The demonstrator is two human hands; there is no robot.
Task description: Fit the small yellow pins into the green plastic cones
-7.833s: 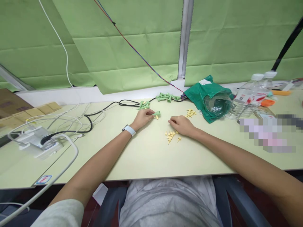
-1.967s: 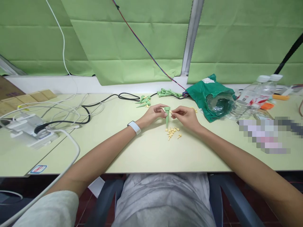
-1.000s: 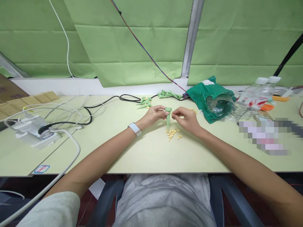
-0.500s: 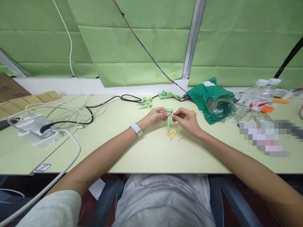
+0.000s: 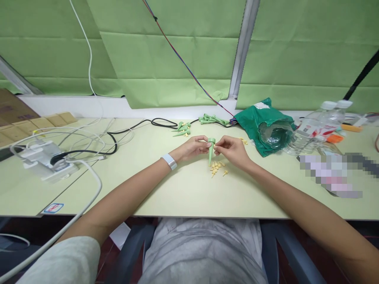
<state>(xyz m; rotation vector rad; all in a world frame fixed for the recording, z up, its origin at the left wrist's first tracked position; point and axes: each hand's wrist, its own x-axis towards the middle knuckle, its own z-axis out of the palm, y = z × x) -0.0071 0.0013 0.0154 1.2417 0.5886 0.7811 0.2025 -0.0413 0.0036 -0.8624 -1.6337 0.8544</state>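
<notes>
My left hand point(image 5: 197, 146) is closed round the upper part of a green plastic watering spike point(image 5: 210, 154), held upright with its wide cap on top and its point down. My right hand point(image 5: 232, 150) pinches at the spike's right side, just under the cap. A small yellow piece seems to be between those fingertips, mostly hidden. Below the spike's tip lies a loose pile of small yellow plastic valves point(image 5: 216, 167), with one valve point(image 5: 225, 172) a little apart on the right.
Green spikes with yellow valves fitted point(image 5: 182, 129) lie behind my left hand, and more green spikes point(image 5: 211, 119) lie at the back. On the right are a green plastic bag point(image 5: 257, 122) and clear bottles point(image 5: 310, 126). A power strip point(image 5: 47, 159) with tangled cables stands on the left.
Both hands stay nearly in place, with the spike and my fingers shifted slightly down. The yellow piece at my right fingertips shows less than before.
</notes>
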